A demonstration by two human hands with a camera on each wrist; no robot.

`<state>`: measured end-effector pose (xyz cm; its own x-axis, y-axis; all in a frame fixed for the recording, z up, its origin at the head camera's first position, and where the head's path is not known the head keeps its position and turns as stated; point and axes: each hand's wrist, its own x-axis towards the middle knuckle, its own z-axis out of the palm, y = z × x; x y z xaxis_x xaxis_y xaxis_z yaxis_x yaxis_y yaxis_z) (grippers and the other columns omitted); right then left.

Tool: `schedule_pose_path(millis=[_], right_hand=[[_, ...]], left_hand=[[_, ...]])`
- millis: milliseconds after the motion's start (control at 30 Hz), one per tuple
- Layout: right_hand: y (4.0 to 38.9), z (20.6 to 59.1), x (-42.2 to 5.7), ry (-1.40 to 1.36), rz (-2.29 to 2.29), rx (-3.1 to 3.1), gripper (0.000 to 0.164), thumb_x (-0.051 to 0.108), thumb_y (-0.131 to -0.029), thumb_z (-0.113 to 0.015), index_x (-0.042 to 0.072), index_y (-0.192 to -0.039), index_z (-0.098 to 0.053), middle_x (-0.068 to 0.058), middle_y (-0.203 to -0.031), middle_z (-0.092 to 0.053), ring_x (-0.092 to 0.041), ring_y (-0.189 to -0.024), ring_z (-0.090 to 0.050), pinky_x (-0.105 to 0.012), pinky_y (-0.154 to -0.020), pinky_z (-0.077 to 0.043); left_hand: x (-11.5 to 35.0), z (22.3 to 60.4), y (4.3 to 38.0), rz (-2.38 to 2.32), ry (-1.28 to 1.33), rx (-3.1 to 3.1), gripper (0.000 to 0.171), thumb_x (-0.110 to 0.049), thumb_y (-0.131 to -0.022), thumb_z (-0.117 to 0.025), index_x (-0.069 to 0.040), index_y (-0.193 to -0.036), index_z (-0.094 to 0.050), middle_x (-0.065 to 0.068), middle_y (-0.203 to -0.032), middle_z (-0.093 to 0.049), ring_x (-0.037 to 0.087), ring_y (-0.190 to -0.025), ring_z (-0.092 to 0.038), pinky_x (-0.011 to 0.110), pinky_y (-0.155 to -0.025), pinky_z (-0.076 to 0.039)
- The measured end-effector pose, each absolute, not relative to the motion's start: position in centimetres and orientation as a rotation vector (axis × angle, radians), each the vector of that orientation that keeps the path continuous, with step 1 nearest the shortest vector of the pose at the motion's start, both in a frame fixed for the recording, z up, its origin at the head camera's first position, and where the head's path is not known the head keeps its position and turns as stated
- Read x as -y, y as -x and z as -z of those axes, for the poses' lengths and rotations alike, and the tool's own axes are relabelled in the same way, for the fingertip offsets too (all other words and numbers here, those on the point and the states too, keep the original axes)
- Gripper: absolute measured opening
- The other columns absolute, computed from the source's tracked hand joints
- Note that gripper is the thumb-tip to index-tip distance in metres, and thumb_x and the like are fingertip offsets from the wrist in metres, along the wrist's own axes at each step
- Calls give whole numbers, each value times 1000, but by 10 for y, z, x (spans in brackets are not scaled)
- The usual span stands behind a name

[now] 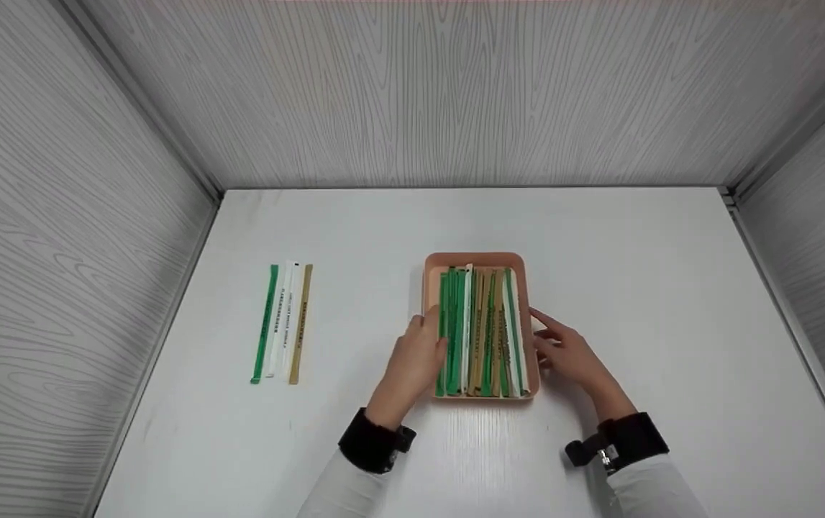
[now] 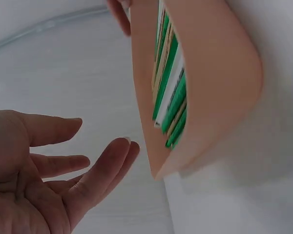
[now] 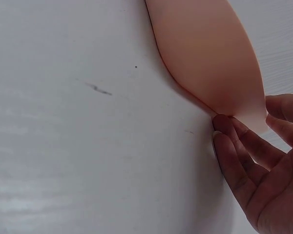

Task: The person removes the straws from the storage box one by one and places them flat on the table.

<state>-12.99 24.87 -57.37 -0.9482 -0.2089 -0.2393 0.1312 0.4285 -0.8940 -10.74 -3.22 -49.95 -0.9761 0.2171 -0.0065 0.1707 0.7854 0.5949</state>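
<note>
A peach-coloured rectangular tray (image 1: 475, 258) stands on the white table and holds several long, slim wrapped sticks (image 1: 480, 331) in green, white and brown, lying lengthwise side by side. At the tray's left side is my left hand (image 1: 416, 356), overlapping its rim in the head view. The left wrist view shows its fingers (image 2: 100, 170) loosely spread, with a gap between them and the tray wall (image 2: 219, 73). My right hand (image 1: 576, 360) touches the right wall from outside. In the right wrist view its fingertips (image 3: 223, 124) are at the tray's lower edge.
To the left, a green stick (image 1: 265, 324), white sticks (image 1: 285, 320) and a brown stick (image 1: 301, 324) lie roughly parallel on the table (image 1: 628, 252). Grey wood-grain panels (image 1: 412, 93) enclose the back and both sides. Both wrists wear black straps (image 1: 369, 440).
</note>
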Motion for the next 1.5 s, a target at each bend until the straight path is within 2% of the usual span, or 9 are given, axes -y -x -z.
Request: schedule_pose_path(millis=[100,300,467,533,700,833,967,1333,1500], right_hand=[[130,574,-248,78,1519,-2377,55,23,-102,-54,21,-154,-35,-22,-123,-60,-25,-86,-68,-37,-72,-56],[130,573,-250,85,1524,-2372,54,21,-102,-53,21,-154,-35,-23,-124,-59,-25,-87,-67,-37,-72,-56],[130,573,-249,95,1529,-2363,54,22,-102,-53,20,-154,-35,-23,-123,-60,-25,-87,-67,-37,-72,-56],[130,574,-249,91,1528,-2359,55,22,-102,-53,20,-154,-35,-22,-123,-60,-25,-87,-67,-37,-72,-56],[129,574,-249,79,1531,-2351,55,21,-103,-52,21,-155,-34,-23,-125,-59,-25,-88,-67,-37,-73,-55],[129,574,-249,83,1543,-2351,55,21,-103,-52,21,-154,-34,-23,-126,-58,-26,-91,-67,-38,-74,-55],[129,573,-250,85,1548,-2347,55,20,-102,-53,20,-154,-34,-24,-126,-57,-26,-92,-66,-39,-75,-55],[128,571,-249,78,1527,-2364,55,21,-103,-52,20,-155,-34,-23,-124,-59,-25,-87,-67,-38,-72,-55],[129,572,-249,76,1529,-2366,55,20,-103,-52,22,-154,-34,-23,-125,-59,-25,-86,-67,-38,-72,-55]], left_hand=[[18,506,103,-911,-374,-2887,59,-9,-95,-63,5,-146,-37,25,-114,-56,30,-81,-64,36,-65,-54],[1,519,100,-785,-311,-2827,66,-8,-91,-68,12,-145,-34,30,-110,-60,35,-90,-65,39,-67,-55],[-9,533,102,-519,-324,-2884,65,4,-83,-72,11,-140,-42,27,-97,-65,31,-79,-66,36,-58,-54],[-11,539,103,-390,-332,-2942,63,7,-79,-74,10,-136,-48,25,-93,-66,30,-75,-67,35,-55,-54],[-14,548,105,-181,-305,-3047,51,-1,-77,-79,10,-123,-61,21,-94,-67,27,-75,-67,35,-56,-55],[-15,552,107,-164,-289,-3064,29,2,-81,-75,11,-108,-67,17,-89,-65,24,-71,-66,32,-54,-55],[-14,555,109,-204,-270,-3050,11,8,-84,-68,7,-94,-70,13,-81,-63,22,-67,-65,32,-51,-54],[-7,553,110,-388,-366,-3070,6,8,-79,-69,7,-86,-69,15,-76,-63,26,-64,-65,34,-48,-53],[-4,548,110,-513,-346,-2996,15,9,-79,-69,11,-93,-67,18,-78,-64,27,-66,-65,33,-51,-53]])
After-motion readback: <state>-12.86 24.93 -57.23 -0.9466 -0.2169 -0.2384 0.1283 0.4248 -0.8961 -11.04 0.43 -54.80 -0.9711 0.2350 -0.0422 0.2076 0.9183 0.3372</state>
